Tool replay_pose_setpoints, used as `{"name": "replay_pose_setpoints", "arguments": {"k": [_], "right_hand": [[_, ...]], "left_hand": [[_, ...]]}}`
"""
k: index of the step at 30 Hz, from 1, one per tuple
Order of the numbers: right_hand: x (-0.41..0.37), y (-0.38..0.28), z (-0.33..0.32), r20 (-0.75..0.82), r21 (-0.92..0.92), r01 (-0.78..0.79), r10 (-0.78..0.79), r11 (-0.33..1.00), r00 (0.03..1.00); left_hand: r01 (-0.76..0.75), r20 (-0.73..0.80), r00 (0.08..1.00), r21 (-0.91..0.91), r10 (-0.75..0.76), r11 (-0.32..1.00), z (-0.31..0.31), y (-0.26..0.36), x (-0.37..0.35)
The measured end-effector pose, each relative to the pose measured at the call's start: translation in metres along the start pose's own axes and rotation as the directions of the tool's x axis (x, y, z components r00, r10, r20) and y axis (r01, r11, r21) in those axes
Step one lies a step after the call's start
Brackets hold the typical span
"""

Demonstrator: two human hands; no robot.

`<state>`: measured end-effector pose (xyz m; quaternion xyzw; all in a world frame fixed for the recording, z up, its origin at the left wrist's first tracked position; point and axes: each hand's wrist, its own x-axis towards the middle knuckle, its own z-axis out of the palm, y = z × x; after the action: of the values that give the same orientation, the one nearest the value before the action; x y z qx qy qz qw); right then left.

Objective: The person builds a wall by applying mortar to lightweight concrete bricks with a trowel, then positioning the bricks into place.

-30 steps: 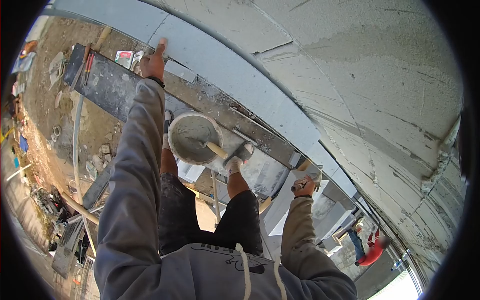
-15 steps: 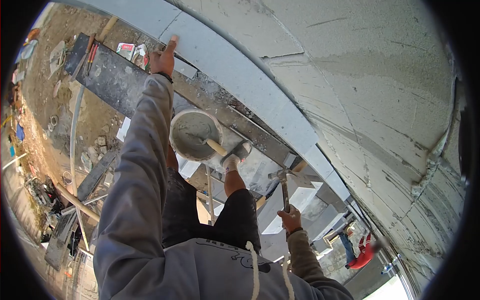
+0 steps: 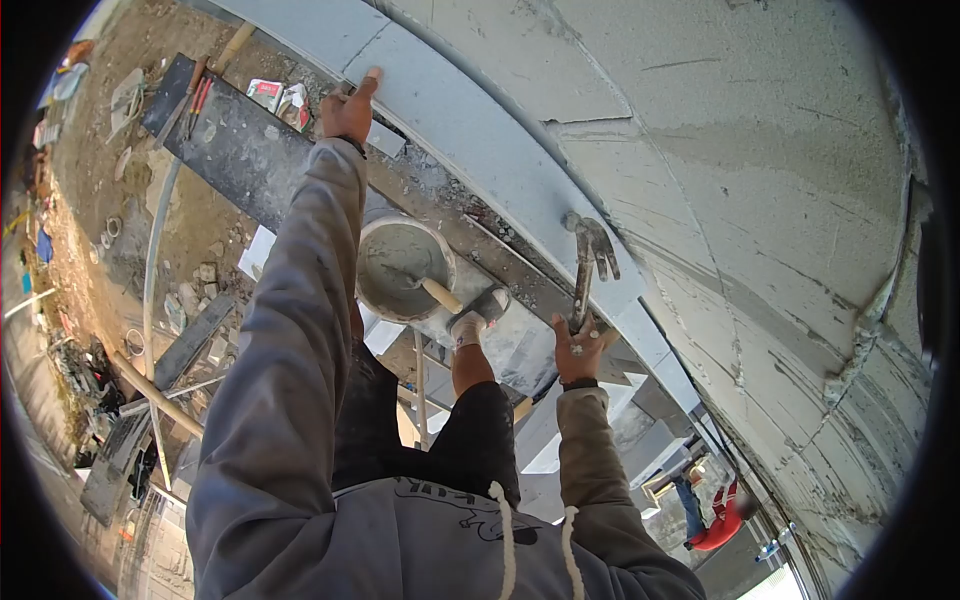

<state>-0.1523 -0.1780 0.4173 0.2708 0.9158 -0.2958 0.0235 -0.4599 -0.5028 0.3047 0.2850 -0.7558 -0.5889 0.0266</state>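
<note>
At the left end of the dark, dust-scuffed board (image 3: 245, 135), some slim hand tools (image 3: 196, 108) lie crosswise, at least one with red grips. Just beyond the board's far edge is a crumpled printed bag (image 3: 265, 92).

Your left hand (image 3: 347, 115) is at the near edge of the row of pale blocks (image 3: 470, 130), part-open, with the thumb out on the smooth blue-grey face and the other fingers curled; whether they grip the edge, you cannot tell from here. The row is laid end to end along the wall, with fine straight seams between blocks, one close to your thumb. A dark, narrow gap shows along part of the row's far edge.

Nearer you, the round bucket (image 3: 449, 249) holds wet grey mix, smooth on top. The trowel (image 3: 441, 296) leans in it, blade partly sunk, pale wooden handle over the right rim.

Your right hand (image 3: 578, 352) is closed round the handle of a claw hammer (image 3: 583, 262), its worn, crusted metal head up over the row; contact is unclear. Past it, another person (image 3: 715, 525) in red is at the lower right. The rough, curving grey wall (image 3: 760, 170) has trowel streaks and filled, ragged joints, with some cracks open.
</note>
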Motion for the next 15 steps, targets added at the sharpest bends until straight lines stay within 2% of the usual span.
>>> {"name": "replay_pose_setpoints", "arguments": {"k": [1,2,3,5,6,7,9,11,15], "right_hand": [[0.003,0.004,0.005,0.039,-0.149,0.022,-0.016,0.989,0.999],[0.007,0.007,0.011,0.037,-0.134,0.031,-0.026,0.991,0.999],[0.008,-0.005,0.007,0.049,-0.024,0.007,-0.006,1.000,0.999],[0.004,-0.031,-0.019,0.074,0.166,-0.059,0.048,0.984,0.996],[0.009,-0.050,-0.027,0.080,0.104,-0.127,0.119,0.986,0.990],[0.011,-0.062,-0.035,0.085,0.099,-0.122,0.114,0.988,0.990],[0.012,-0.075,-0.039,0.065,0.343,-0.173,0.160,0.923,0.985],[0.016,-0.060,-0.023,-0.015,0.269,0.030,-0.027,0.963,1.000],[0.017,-0.032,0.015,-0.035,0.167,0.058,-0.053,0.984,0.998]], "left_hand": [[-0.012,0.011,1.000,0.053,0.012,0.999,-0.001,-0.003,0.001],[-0.031,0.020,0.999,0.106,0.029,0.994,-0.002,-0.003,0.007],[-0.031,0.016,0.999,0.114,0.029,0.993,-0.004,0.001,0.007],[0.012,-0.010,1.000,-0.026,-0.012,1.000,0.000,0.008,-0.005],[-0.072,-0.020,0.997,-0.130,0.070,0.989,0.004,-0.005,0.003],[-0.067,-0.027,0.998,-0.132,0.064,0.989,0.003,-0.008,0.002],[-0.047,0.024,0.998,-0.097,0.050,0.994,0.001,-0.005,0.003],[-0.034,0.012,0.999,-0.075,0.035,0.997,0.000,0.002,-0.002],[0.026,0.028,0.999,-0.072,-0.024,0.997,-0.002,0.000,-0.001]]}}
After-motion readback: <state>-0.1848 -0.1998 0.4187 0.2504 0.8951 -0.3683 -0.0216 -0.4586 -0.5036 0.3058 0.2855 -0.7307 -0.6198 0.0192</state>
